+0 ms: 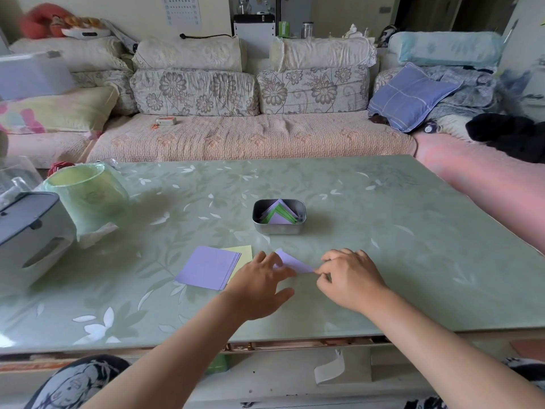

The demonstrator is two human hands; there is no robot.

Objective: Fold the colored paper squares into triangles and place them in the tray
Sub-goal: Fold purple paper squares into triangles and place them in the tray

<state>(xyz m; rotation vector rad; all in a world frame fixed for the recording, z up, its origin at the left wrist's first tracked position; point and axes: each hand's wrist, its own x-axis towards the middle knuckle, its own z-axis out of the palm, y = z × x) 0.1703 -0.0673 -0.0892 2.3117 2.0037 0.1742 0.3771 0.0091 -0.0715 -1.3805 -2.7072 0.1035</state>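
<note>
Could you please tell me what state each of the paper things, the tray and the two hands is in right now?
purple sheet: partly folded, lying on the table between the hands.
left hand: fingers straight, pressing on the purple sheet.
right hand: pinches the sheet's right corner.
paper stack: unfolded purple squares, flat, over a yellow sheet.
tray: upright, holds folded purple and green triangles.

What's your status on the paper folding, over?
Left hand pressing purple sheet, right hand pinching its corner. Tray beyond holds folded triangles. Nothing lies between.
</note>
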